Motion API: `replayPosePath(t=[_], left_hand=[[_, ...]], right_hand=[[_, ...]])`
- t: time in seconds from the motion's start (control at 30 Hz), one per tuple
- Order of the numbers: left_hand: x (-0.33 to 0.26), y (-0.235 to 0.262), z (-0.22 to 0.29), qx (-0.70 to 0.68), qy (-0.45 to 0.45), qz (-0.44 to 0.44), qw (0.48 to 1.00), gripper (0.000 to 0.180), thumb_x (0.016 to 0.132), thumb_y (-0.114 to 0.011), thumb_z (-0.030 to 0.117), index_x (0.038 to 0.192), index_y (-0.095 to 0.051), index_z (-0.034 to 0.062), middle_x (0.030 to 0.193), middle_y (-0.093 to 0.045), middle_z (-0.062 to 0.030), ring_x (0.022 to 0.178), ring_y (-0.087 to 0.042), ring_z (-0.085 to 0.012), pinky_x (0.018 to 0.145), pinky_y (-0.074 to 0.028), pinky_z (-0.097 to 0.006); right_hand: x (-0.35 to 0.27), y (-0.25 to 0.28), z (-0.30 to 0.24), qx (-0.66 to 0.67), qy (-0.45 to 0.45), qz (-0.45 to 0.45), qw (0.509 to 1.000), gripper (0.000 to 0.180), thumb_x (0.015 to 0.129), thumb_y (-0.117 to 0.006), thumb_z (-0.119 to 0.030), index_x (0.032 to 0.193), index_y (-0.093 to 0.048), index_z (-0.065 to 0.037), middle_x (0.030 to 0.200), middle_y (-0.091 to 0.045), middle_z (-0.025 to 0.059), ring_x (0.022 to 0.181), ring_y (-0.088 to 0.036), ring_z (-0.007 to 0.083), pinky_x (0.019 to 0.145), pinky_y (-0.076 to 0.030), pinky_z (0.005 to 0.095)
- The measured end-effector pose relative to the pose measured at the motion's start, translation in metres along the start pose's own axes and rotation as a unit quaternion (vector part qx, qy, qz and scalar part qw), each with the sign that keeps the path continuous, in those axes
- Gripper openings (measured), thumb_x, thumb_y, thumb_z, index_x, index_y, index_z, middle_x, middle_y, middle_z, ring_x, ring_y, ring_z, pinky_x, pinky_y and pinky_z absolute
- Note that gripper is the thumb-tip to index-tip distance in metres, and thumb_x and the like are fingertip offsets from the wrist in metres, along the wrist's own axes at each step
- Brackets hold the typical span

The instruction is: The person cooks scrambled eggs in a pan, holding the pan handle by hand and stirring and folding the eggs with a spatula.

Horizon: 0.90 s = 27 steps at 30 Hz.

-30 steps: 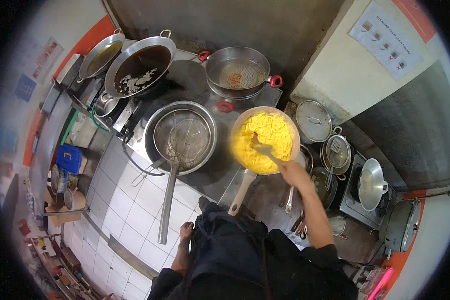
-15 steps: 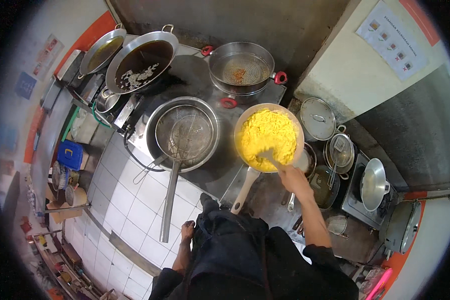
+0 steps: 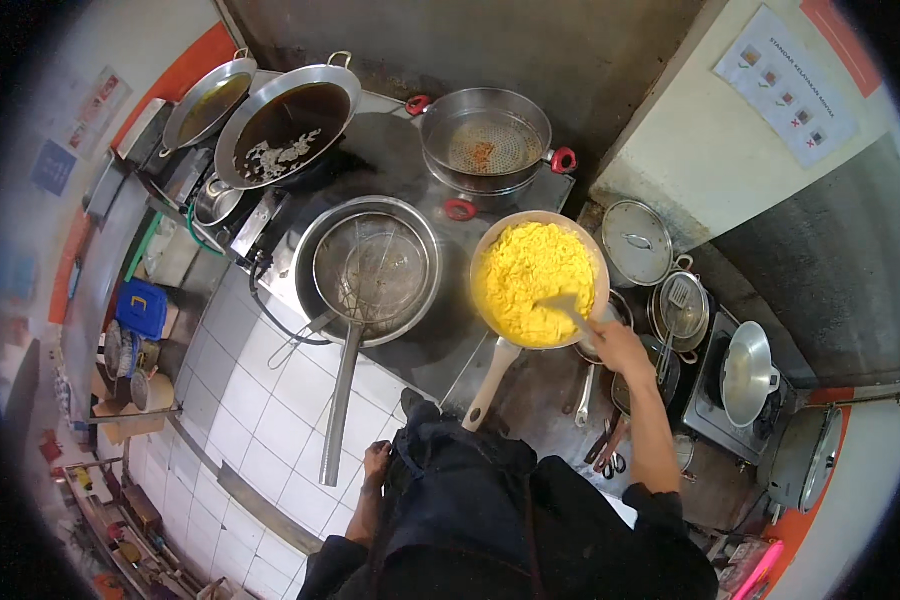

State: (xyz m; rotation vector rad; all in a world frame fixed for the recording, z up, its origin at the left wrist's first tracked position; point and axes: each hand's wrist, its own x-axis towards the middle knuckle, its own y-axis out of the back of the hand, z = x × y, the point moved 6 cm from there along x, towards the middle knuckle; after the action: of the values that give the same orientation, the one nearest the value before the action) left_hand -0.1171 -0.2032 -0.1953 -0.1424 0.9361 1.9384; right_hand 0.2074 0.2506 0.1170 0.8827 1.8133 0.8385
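Note:
A grey spatula [image 3: 562,302] is held in my right hand [image 3: 620,347], fingers wrapped round its handle. Its blade rests in a mass of yellow scrambled egg [image 3: 532,270] that fills most of a frying pan [image 3: 600,275]. The pan's cream handle [image 3: 490,385] points back toward me with no hand on it. My left hand [image 3: 377,458] hangs low beside my dark apron [image 3: 460,500], fingers curled in, with nothing visible in it.
Left of the pan, a long-handled strainer [image 3: 342,410] lies over a metal pot [image 3: 432,235]. A perforated steamer pan [image 3: 485,150] with red handles stands behind. A wok of dark oil [image 3: 295,115] is far left; lidded pots [image 3: 637,243] and a burner with a metal pan [image 3: 750,370] stand right.
My right hand and the spatula have moved right and slightly back toward the pan's right edge. The blade, blurred before, now shows clearly. My left hand stays where it was.

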Motion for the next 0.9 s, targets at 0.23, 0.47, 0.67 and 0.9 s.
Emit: replayPosePath(t=[0.23, 0.47, 0.67, 0.9], left_hand=[[0.004, 0.007, 0.004, -0.081, 0.129, 0.009, 0.988, 0.034, 0.079, -0.06, 0.024, 0.102, -0.068, -0.0012, 0.098, -0.068, -0.0183, 0.095, -0.065, -0.0289, 0.084, -0.048, -0.037], [0.012, 0.0, -0.008, 0.01, 0.077, -0.016, 0.997, 0.036, 0.079, -0.06, 0.028, 0.101, -0.069, 0.0011, 0.094, -0.069, -0.0166, 0.091, -0.065, -0.029, 0.081, -0.049, -0.037], [0.022, -0.003, 0.024, -0.043, 0.138, -0.035, 0.989, 0.037, 0.081, -0.06, 0.03, 0.106, -0.068, 0.0037, 0.094, -0.069, -0.0169, 0.09, -0.066, -0.0272, 0.08, -0.05, -0.037], [0.022, -0.006, -0.011, -0.093, 0.211, -0.038, 0.972, 0.038, 0.081, -0.062, 0.028, 0.107, -0.067, 0.001, 0.095, -0.069, -0.0171, 0.088, -0.067, -0.0259, 0.078, -0.051, -0.037]], right_hand=[[0.038, -0.049, -0.018, 0.087, -0.008, 0.107, 0.99, 0.03, 0.09, -0.049, -0.023, 0.111, -0.062, -0.005, 0.099, -0.062, 0.0268, 0.092, -0.06, 0.0419, 0.08, -0.047, 0.0488], [-0.004, -0.002, -0.007, 0.008, 0.021, 0.036, 0.999, 0.037, 0.091, -0.047, -0.02, 0.126, -0.058, -0.019, 0.095, -0.064, 0.0262, 0.09, -0.061, 0.0439, 0.081, -0.048, 0.0488], [0.059, -0.063, -0.003, 0.07, -0.012, 0.095, 0.993, 0.032, 0.091, -0.048, -0.02, 0.117, -0.061, -0.01, 0.094, -0.064, 0.025, 0.089, -0.062, 0.0426, 0.08, -0.049, 0.0488], [-0.009, -0.024, -0.023, -0.005, 0.055, -0.018, 0.998, 0.031, 0.091, -0.049, -0.024, 0.115, -0.062, -0.009, 0.097, -0.063, 0.0259, 0.096, -0.06, 0.0421, 0.085, -0.047, 0.0488]])
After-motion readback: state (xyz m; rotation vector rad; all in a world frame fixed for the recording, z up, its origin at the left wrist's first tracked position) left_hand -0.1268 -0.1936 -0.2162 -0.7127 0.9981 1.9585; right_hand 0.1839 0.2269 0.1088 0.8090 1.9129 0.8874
